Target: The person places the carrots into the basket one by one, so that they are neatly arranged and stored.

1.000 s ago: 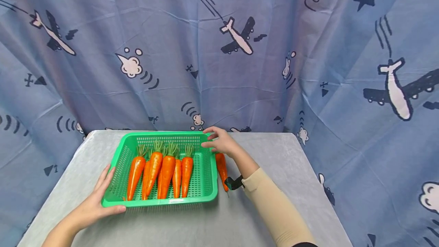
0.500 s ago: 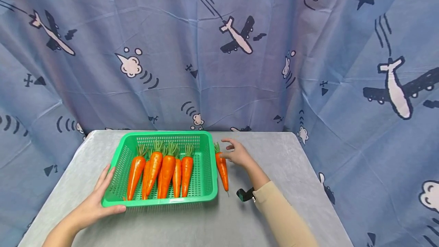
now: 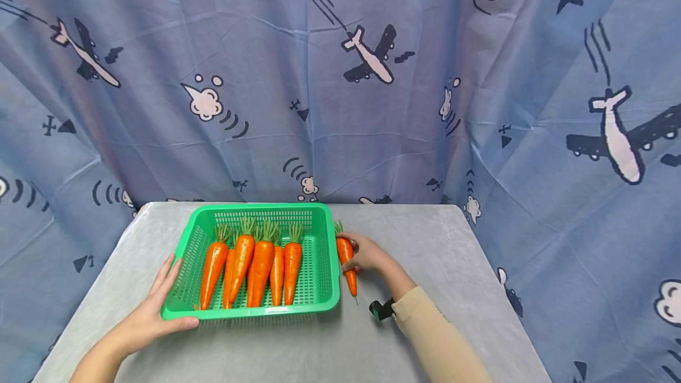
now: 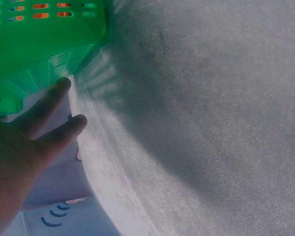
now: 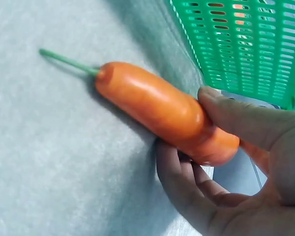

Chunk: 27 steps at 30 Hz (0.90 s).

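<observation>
A single carrot with a green top lies on the table just right of the green basket. My right hand pinches it around its middle, thumb on the near-basket side and fingers on the other. In the right wrist view the carrot's thin root end points away from the hand, while its leafy top is hidden. Over at the basket's left front corner, my left hand rests with straight, spread fingers along the left side and the thumb by the front rim. The left wrist view shows two fingers extended beside the basket's wall.
Several carrots with green tops lie in the slotted green basket, tops toward the back. The grey table stretches out to the right and front. A blue curtain with airplane drawings hangs behind it.
My right hand has moved from the basket's right rim rightward and down to the carrot beside it, and its fingers have closed around the carrot. The left hand stays at the basket's corner.
</observation>
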Motion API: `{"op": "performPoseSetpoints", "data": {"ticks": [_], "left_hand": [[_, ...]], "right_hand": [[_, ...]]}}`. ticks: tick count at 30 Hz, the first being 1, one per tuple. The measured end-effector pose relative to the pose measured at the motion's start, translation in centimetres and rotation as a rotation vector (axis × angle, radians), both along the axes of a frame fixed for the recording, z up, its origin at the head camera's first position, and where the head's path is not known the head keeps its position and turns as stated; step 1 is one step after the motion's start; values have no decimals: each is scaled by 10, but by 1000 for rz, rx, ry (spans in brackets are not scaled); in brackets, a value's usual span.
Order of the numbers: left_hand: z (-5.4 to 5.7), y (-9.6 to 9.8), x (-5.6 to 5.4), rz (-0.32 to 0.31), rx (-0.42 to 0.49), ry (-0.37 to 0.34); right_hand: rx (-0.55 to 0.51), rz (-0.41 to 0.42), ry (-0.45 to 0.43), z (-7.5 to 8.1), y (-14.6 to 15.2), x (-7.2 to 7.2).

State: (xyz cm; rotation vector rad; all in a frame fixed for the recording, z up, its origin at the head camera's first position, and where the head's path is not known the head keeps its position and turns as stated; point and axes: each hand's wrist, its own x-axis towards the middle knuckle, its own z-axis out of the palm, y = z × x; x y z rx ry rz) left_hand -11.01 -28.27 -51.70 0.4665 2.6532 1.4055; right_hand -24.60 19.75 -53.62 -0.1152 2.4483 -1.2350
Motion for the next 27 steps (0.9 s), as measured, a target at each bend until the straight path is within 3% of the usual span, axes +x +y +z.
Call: {"op": "performPoseSetpoints", "data": {"ticks": [13,22,27], "left_hand": [[-4,-2,0,-4,13,22],[-1,-2,0,-6,23,23],[-2,0,1,-4,27,22]], "right_hand": [[-140,-121,-8,13,12,4],[-172,-148,62,38,16,-3],[-180,-208,122,54,16,-4]]}}
